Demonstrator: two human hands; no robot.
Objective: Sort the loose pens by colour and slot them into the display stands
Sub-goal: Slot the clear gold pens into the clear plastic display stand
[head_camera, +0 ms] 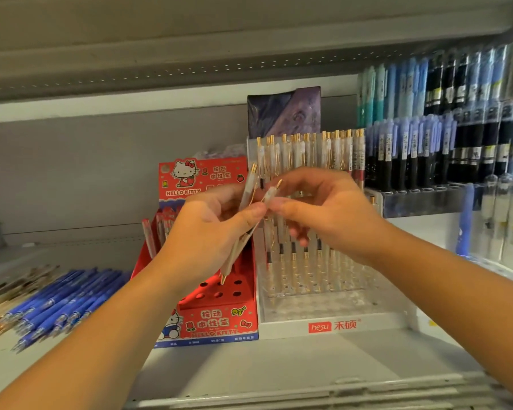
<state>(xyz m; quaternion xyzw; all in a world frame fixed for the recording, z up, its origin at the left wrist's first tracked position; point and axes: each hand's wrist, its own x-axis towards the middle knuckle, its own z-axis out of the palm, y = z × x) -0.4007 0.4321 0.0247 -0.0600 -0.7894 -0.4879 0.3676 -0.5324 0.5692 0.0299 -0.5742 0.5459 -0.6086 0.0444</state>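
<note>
**Two white pens (249, 187) gripped in front of the clear stand (332, 324)**

Both pens have gold ends and are held directly in front of the clear stand, higher than its front rim. The left hand (211, 232) has its fingers curled round the two of them, with the thumb pressed on the barrels. The upright pen (251, 184) rises above this thumb. The tilted pen (271, 193) leans toward the right hand (329, 214), which pinches its upper part between thumb and forefinger. The other fingers of this hand are loosely bent and hold nothing. The two thumbs are almost touching.

Below the left hand a pale barrel (234, 255) with a gold tip points down over the holes of the red stand (216, 321), which stands against the left side of the clear stand. I cannot tell to which of the two pens this barrel belongs.

Inside the clear stand, behind the hands, rows of stored pens (308, 149) of the same white and gold kind stand upright. Well to the left of the clear stand, beyond the red one, loose blue pens (68, 294) lie flat on the shelf (279, 368). Just to the right of the clear stand are racks (427, 149) of blue and black pens.
</note>
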